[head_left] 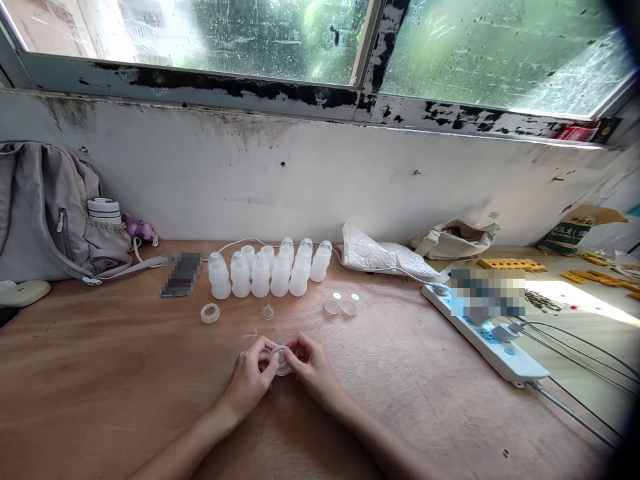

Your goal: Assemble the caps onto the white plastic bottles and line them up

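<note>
Low over the wooden table [125, 373], my left hand [254, 369] and my right hand [311, 365] pinch a see-through round ring [283, 361] from both sides. Its inner details are too small to make out. Beyond them lie a whitish bottle collar ring [210, 313] at the left and a see-through bottle nipple [267, 311] in the middle. Two see-through round caps [332, 307] and two small white discs [337, 296] lie to the right. Several frosted baby bottles [260, 277] stand in rows farther back, most with domed see-through tops, some at the rear without.
A phone [182, 275] and a grey backpack [45, 207] are at the left. Behind the bottles lie a white plastic bag [383, 252] and a beige pouch [453, 240]. A white power strip [520, 363] with plugged-in cables runs along the right. Wall and window rise behind.
</note>
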Motion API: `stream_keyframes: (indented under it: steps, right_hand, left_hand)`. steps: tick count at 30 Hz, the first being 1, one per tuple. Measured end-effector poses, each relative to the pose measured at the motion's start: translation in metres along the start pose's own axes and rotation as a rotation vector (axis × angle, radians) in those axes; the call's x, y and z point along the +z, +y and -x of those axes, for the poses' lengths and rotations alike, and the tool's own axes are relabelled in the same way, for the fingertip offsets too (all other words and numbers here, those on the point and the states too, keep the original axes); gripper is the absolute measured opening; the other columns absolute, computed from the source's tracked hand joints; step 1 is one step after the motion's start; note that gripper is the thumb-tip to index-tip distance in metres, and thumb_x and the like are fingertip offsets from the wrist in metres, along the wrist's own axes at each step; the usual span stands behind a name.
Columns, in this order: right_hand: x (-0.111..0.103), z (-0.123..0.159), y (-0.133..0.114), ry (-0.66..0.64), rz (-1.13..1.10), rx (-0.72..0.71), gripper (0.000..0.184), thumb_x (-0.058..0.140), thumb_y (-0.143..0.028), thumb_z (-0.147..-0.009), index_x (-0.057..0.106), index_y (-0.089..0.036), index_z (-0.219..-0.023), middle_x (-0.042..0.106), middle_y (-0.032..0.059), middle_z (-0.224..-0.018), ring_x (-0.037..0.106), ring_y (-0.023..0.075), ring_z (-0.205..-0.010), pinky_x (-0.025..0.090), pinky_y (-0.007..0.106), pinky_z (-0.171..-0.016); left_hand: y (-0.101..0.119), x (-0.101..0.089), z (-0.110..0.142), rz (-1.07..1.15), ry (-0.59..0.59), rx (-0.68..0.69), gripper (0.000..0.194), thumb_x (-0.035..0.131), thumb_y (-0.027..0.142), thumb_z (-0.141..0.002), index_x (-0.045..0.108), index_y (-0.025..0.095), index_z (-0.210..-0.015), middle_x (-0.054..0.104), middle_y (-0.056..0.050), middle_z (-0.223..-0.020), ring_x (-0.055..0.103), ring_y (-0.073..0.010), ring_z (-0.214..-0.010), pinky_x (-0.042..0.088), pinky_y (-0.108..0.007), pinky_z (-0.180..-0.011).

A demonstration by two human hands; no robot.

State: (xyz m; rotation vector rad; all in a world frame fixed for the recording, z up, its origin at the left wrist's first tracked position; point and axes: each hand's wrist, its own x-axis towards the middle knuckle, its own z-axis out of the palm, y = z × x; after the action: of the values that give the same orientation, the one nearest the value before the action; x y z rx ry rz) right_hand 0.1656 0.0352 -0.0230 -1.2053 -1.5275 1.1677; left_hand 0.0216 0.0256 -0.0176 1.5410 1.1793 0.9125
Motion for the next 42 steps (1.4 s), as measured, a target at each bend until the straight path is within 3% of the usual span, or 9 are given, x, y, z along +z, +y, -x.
stream_keyframes:
  steps: [15,27,34,42]
  right_hand:
    - [0.000,0.002,-0.004,0.030,0.178,-0.125,0.011,0.051,-0.024,-0.077,0.053,-0.016,-0.069,0.052,-0.0014,-0.059,0.044,0.0092,-0.051,0.036,0.021,-0.048]
    - [-0.011,0.000,-0.006,0.024,0.232,-0.126,0.018,0.052,-0.032,-0.079,0.060,-0.016,-0.078,0.058,0.0025,-0.074,0.053,0.0103,-0.057,0.043,0.022,-0.052]
    - [-0.005,0.001,-0.003,-0.035,0.087,-0.011,0.021,0.053,-0.035,-0.078,0.058,-0.015,-0.079,0.053,-0.0012,-0.057,0.048,0.0087,-0.044,0.038,0.020,-0.040]
    - [-0.003,0.000,0.003,-0.034,0.086,-0.021,0.021,0.055,-0.036,-0.077,0.055,-0.015,-0.072,0.051,-0.0028,-0.053,0.046,0.0086,-0.045,0.036,0.020,-0.042]
  left_hand:
    - [0.000,0.000,0.000,-0.060,-0.009,0.014,0.020,0.042,0.036,-0.083,0.049,0.018,-0.079,0.059,0.001,-0.059,0.049,-0.0097,-0.041,0.037,-0.019,-0.040]
    - [0.005,-0.005,-0.003,-0.094,0.028,-0.024,0.021,0.042,0.037,-0.082,0.049,0.018,-0.088,0.062,0.001,-0.061,0.054,-0.0118,-0.048,0.041,-0.021,-0.049]
    - [0.004,-0.003,-0.001,-0.086,-0.043,0.025,0.017,0.042,0.036,-0.083,0.046,0.019,-0.084,0.064,0.001,-0.062,0.054,-0.0111,-0.045,0.041,-0.020,-0.045]
    - [-0.001,-0.004,-0.001,-0.161,-0.053,0.061,0.014,0.039,0.033,-0.084,0.043,0.019,-0.080,0.061,0.002,-0.056,0.053,-0.0109,-0.044,0.038,-0.019,-0.045]
